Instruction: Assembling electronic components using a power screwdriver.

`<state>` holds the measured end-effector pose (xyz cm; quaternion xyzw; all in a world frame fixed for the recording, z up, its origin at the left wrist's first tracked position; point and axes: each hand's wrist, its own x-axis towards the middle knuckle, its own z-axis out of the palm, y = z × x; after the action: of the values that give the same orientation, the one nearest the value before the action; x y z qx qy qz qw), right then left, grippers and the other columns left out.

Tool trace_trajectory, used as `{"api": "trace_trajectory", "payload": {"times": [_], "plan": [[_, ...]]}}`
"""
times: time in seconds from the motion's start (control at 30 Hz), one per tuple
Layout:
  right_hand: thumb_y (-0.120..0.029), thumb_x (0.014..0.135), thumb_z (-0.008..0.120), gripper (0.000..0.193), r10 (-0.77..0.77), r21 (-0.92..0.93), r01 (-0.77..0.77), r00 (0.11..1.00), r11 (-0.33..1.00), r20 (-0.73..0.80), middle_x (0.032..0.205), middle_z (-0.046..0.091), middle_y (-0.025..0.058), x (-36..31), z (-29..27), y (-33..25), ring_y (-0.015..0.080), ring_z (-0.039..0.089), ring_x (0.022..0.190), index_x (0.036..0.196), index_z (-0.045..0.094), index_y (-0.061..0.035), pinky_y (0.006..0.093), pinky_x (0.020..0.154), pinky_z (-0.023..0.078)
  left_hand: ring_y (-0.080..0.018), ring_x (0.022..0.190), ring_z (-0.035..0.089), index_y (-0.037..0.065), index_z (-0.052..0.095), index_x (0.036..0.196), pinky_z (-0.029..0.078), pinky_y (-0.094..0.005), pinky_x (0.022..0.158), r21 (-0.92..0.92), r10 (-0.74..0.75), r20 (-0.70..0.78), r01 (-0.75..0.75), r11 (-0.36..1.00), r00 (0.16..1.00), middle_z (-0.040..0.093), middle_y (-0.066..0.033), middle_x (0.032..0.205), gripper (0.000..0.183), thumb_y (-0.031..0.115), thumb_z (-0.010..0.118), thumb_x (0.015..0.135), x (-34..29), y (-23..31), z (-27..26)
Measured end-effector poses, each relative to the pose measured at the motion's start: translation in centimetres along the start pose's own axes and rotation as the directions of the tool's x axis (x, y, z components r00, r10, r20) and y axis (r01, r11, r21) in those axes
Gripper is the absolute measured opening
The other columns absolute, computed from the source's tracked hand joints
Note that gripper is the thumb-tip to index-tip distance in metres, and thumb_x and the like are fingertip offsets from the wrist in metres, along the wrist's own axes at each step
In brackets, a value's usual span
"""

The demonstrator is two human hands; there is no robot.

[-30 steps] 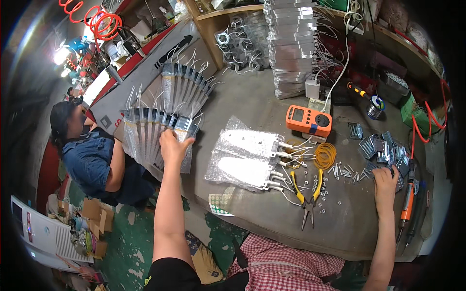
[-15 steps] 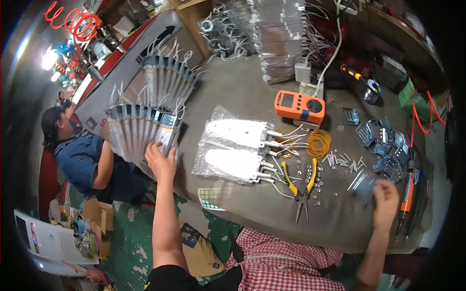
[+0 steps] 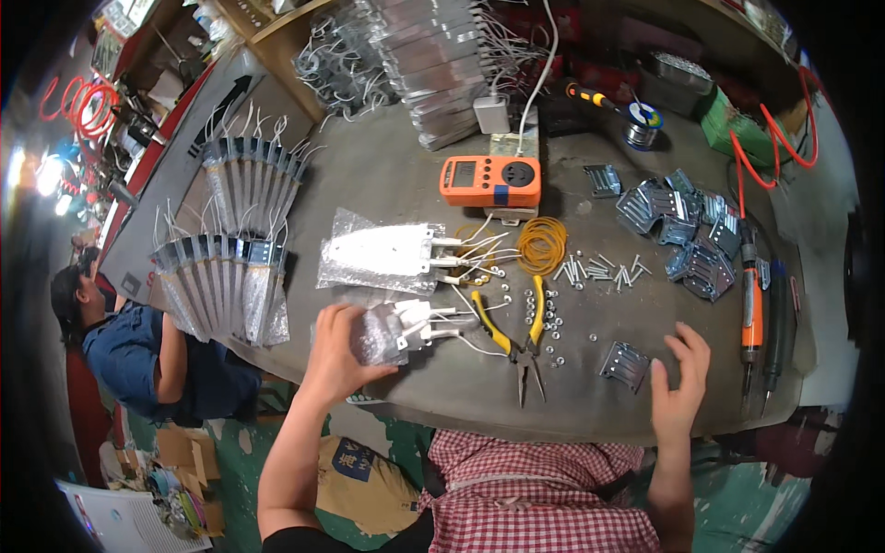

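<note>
My left hand (image 3: 339, 355) is closed around a bubble-wrapped metal unit (image 3: 392, 332) at the near edge of the desk (image 3: 387, 175) — white leads stick out of its right end toward the pliers. Second wrapped unit (image 3: 378, 261) lies just beyond it, flat, leads also pointing right.

My right hand (image 3: 680, 380) is released, fingers spread, holding nothing — it sits on the desk just right of a small metal bracket (image 3: 624, 364); can't tell if the thumb touches it.

Between the hands: yellow-handled pliers (image 3: 521, 332), tip pointing toward me, handles toward the desk's middle. Loose nuts (image 3: 551, 309) are scattered just beside the handles, screws (image 3: 604, 270) a bit further out. A bundle of yellow rubber bands (image 3: 542, 244) lies beyond the pliers, the orange meter (image 3: 489, 181) behind that.

Left side of the desk: two fanned rows of wrapped units (image 3: 226, 286), one nearer, one further back. Far right: pile of metal brackets (image 3: 687, 235), plus an orange screwdriver (image 3: 751, 309) lying along the right edge. Stack of bare metal units (image 3: 433, 64) at the far edge.

Another person in a blue shirt (image 3: 124, 355) sits below the desk's left end, well apart from my hands.
</note>
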<state>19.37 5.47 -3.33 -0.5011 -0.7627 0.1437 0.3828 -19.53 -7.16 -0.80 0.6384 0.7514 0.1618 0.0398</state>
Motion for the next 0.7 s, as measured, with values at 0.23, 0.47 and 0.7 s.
{"api": "trace_trajectory", "payload": {"times": [0.23, 0.47, 0.7], "plan": [[-0.008, 0.074, 0.065, 0.031, -0.514, 0.603, 0.241, 0.790, 0.761, 0.333, 0.104, 0.057, 0.0122, -0.9, 6.5, -10.2, 0.0281, 0.055, 0.097, 0.103, 0.058, -0.0007, 0.0366, 0.084, 0.046, -0.0337, 0.106, 0.049, 0.002, 0.039, 0.122, 0.039, -0.0385, 0.091, -0.163, -0.306, -0.233, 0.273, 0.948, 0.923, 0.048, -0.0176, 0.115, 0.090, 0.015, 0.086, 0.047, -0.5, 5.0, 2.8], [-0.009, 0.076, 0.060, 0.035, -0.683, 0.549, 0.459, 0.656, 0.699, 0.321, 0.108, 0.055, 0.0157, -1.6, 14.4, -14.6, 0.0298, 0.051, 0.104, 0.108, 0.055, 0.0026, 0.0369, 0.092, 0.042, -0.0249, 0.106, 0.048, 0.002, 0.034, 0.129, 0.039, -0.0337, 0.092, -0.519, -0.409, -0.279, 0.221, 0.826, 0.869, 0.048, -0.0133, 0.117, 0.091, 0.009, 0.082, 0.052, 0.1, 3.0, 1.6], [-0.013, 0.081, 0.061, 0.047, -0.435, 0.847, -0.041, 0.845, 0.530, 0.313, 0.122, 0.051, 0.0171, 0.3, 7.9, -15.6, 0.0321, 0.050, 0.113, 0.124, 0.047, -0.0021, 0.0383, 0.093, 0.042, -0.0155, 0.097, 0.044, 0.002, 0.037, 0.118, 0.040, -0.0296, 0.083, -0.752, -0.415, -0.369, -0.005, 0.659, 0.832, 0.043, -0.0069, 0.106, 0.068, 0.015, 0.072, 0.060, -2.5, 9.0, 1.8]]}}
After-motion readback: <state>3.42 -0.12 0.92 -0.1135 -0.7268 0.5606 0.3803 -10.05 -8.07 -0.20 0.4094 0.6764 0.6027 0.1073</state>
